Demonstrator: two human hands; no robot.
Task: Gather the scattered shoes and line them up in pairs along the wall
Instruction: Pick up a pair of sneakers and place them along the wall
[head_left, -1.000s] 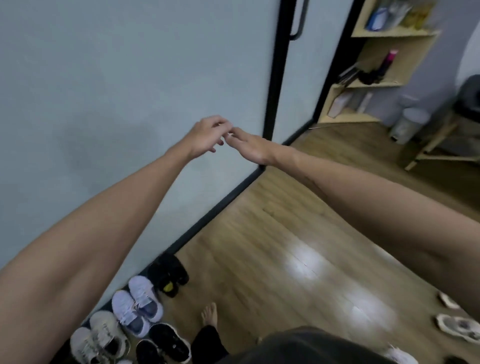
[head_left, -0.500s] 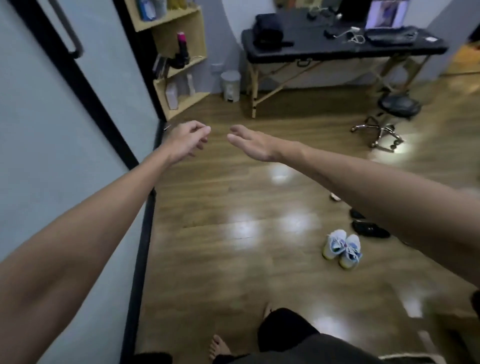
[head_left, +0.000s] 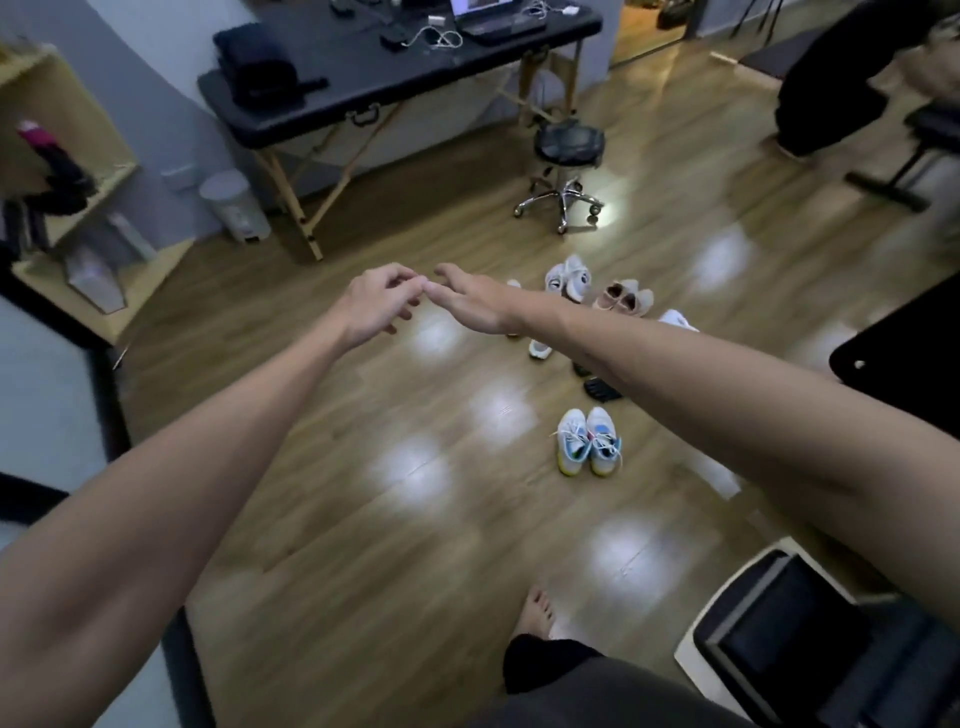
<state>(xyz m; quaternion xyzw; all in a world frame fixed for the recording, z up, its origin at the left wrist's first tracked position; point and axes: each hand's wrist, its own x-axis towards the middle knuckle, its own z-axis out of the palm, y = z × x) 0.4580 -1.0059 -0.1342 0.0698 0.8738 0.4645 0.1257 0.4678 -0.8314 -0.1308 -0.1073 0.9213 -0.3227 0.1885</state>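
I am looking down on a glossy wooden plank floor (head_left: 415, 519) in a room with a black padded folding table (head_left: 395, 62) on wooden legs at the far side and a black round stool on a chrome wheeled base (head_left: 566, 166) beside it. Both of my arms reach out over the floor. My left hand (head_left: 371, 306) hangs with loosely curled fingers and holds nothing; my right hand (head_left: 472, 301) is flat and relaxed, fingers nearly straight, also holding nothing. Their fingertips almost meet. The scattered shoes lie ahead on the open floor: a white pair of sneakers with blue and yellow trim (head_left: 589, 441) side by side nearest me, and beyond my right forearm a white pair (head_left: 566, 275) and a pale pink pair (head_left: 626, 299).
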